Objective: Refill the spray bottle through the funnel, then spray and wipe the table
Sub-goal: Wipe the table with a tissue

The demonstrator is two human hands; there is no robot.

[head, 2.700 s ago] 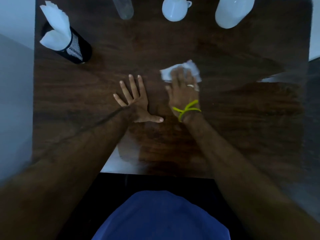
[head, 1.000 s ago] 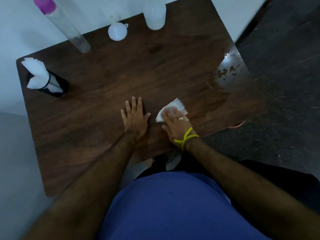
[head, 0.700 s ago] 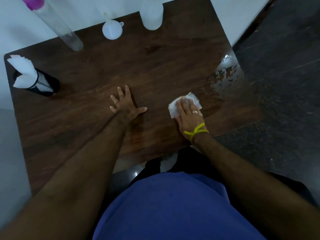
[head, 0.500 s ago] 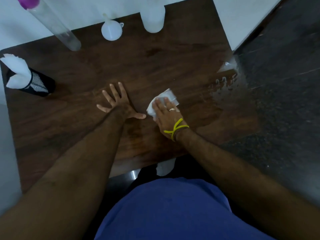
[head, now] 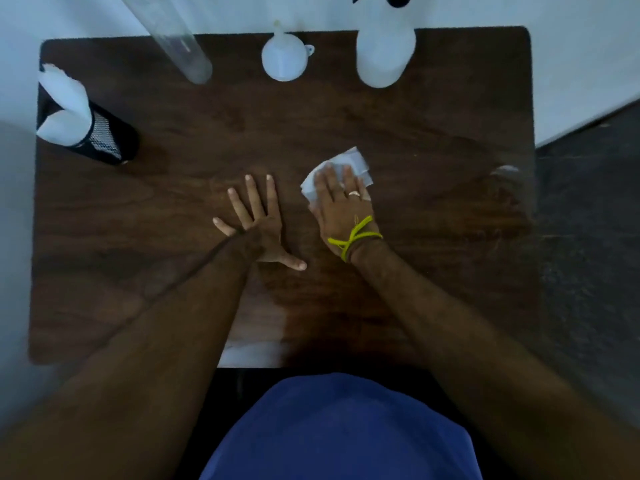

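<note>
Pressing a folded white tissue [head: 341,171] flat against a dark wood-grain table [head: 433,140], a person's right hand [head: 341,211] lies palm down with fingers extended over the paper, a ring on one finger and a yellow cord [head: 353,237] tied around the wrist. Just beside it, the left hand [head: 258,223] rests open on the bare tabletop, fingers spread, thumb pointing toward the right wrist, holding nothing. Along the far edge stand a white spray bottle [head: 384,51], its head mostly cut off by the frame, a white funnel [head: 284,58] set mouth down, and a clear cylinder [head: 176,39]. A black mesh holder [head: 100,136] stuffed with white napkins [head: 64,109] sits at the far left corner.
</note>
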